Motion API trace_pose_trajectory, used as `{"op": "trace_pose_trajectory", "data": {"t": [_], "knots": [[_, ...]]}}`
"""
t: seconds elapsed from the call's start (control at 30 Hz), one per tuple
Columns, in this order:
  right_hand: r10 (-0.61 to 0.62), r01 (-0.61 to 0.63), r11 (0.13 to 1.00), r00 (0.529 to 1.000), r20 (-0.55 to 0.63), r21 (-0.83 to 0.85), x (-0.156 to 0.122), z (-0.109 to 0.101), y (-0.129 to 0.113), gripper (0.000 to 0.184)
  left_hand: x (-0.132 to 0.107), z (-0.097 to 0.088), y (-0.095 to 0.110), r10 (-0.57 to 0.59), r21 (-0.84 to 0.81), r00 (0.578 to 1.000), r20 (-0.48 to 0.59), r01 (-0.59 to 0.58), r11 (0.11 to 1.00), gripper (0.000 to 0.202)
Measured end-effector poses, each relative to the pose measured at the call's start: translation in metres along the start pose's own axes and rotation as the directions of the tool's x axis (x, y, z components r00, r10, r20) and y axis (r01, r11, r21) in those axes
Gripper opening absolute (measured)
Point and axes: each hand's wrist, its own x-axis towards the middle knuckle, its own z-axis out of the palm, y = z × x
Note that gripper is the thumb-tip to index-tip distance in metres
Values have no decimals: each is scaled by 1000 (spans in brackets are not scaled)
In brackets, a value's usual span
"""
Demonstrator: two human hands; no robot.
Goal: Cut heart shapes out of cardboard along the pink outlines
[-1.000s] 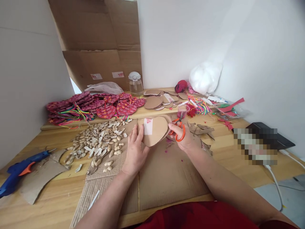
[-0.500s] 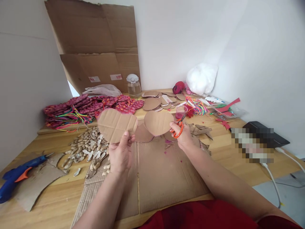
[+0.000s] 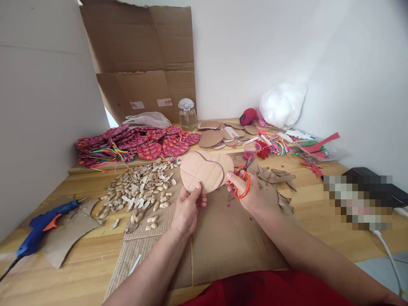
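A cardboard heart is pinched at its lower edge between the thumb and fingers of my left hand. It overlaps the front of a second cardboard heart, whose right edge my right hand grips. Orange-handled scissors hang in that same right hand, blades pointing up and away. Both hearts are held above a flat cardboard sheet on the wooden table. Much of the rear heart is covered by the front one.
Peanut shells and a blue glue gun lie to the left. Decorated pink pieces, a jar and cardboard cutouts line the back. Cardboard scraps and a pink cup sit to the right.
The two hearts, held apart before, have been brought together and now overlap. My left hand has moved right with its heart. The view has shifted slightly leftward.
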Motion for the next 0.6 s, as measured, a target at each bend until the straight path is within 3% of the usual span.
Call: {"op": "trace_pose_trajectory", "data": {"t": [0.27,0.37,0.47,0.6], "knots": [[-28,55,990,981,192,-133,-9,1,-2,29,0,2,-1,-1,-3,1000,12,1,1000,46],[-85,112,975,986,144,-193,-5,-2,-5,27,0,3,-1,30,9,999,33,-30,1000,44],[-229,230,943,973,33,-238,-1,-6,-11,32,-2,4,-3,38,40,997,70,-41,998,48],[-316,331,864,943,103,-379,-1,-10,-15,27,-1,1,-6,122,148,986,116,-139,979,51]]}}
